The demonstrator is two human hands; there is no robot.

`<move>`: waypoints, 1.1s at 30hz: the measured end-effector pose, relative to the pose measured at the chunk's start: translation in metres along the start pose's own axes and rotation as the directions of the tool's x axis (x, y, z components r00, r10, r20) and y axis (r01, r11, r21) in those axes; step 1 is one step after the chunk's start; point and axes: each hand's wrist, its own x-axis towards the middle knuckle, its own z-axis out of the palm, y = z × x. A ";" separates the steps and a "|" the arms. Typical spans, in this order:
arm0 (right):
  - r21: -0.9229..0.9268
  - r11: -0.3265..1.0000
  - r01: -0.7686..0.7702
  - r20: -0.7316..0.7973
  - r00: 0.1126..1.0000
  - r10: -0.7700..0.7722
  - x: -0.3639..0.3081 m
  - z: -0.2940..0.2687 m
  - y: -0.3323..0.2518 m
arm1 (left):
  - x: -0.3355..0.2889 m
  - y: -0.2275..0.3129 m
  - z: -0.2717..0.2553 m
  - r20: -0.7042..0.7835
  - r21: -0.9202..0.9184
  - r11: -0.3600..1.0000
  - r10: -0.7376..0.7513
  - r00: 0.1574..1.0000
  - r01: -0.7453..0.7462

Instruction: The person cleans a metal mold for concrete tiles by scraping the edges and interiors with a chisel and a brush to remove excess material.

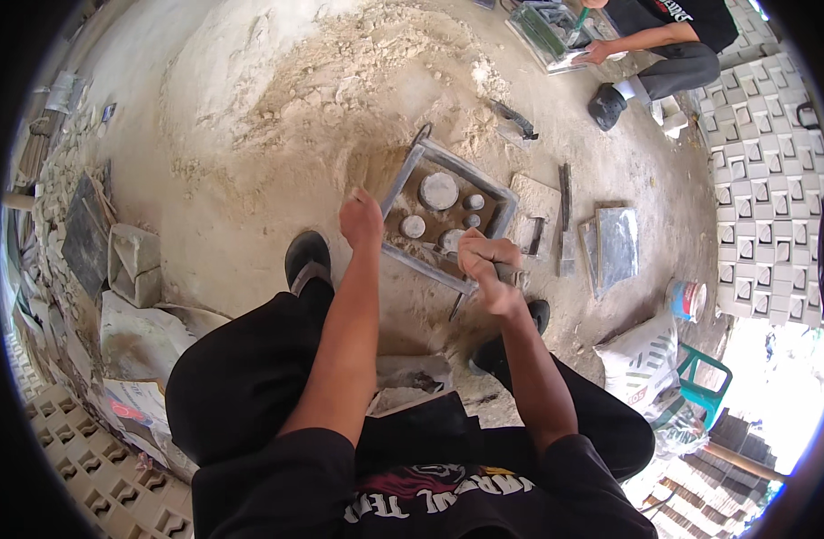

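Note:
A square grey mould frame (403, 182) lies on the sandy ground before my feet. Inside it, several round pale plugs of different sizes, the largest a disc (439, 191), stand in brown sand. My left hand (362, 220) is a closed fist just outside the frame's left side; whatever it holds is hidden. Over the frame's near right corner, my right hand (490, 268) grips a tool with a dark handle (506, 274). Its working end is mostly covered by my fingers, close to a plug at that corner.
Loose sand (340, 72) is heaped beyond the frame. A board with a slot (535, 211), a dark bar (566, 216) and flat plates (616, 242) lie to the right. Farther off, a co-worker's hand (595, 52) touches another mould (542, 36). Pale blocks (762, 180) are stacked at right.

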 end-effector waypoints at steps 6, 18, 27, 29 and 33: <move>-0.141 0.986 0.089 0.057 0.995 -0.081 -0.009 -0.001 0.036 | -0.001 -0.011 0.002 0.001 0.006 0.963 0.271 0.963 -0.271; 0.099 0.945 -0.311 -0.491 0.811 0.318 0.031 0.025 0.013 | 0.036 -0.058 -0.037 0.539 -0.246 0.950 0.301 0.787 -0.195; 0.015 0.973 -0.232 -0.507 0.837 0.207 0.005 0.045 0.033 | 0.032 -0.040 -0.066 0.698 -0.155 0.950 0.298 0.651 -0.270; 0.003 0.984 -0.180 -0.490 0.857 0.159 -0.005 0.032 0.054 | 0.012 -0.006 -0.064 0.752 0.235 0.838 0.164 0.638 -0.493; 0.006 0.952 -0.307 -0.292 0.910 0.296 0.006 0.041 0.012 | 0.009 0.093 -0.108 0.837 0.376 0.334 0.278 0.471 -0.865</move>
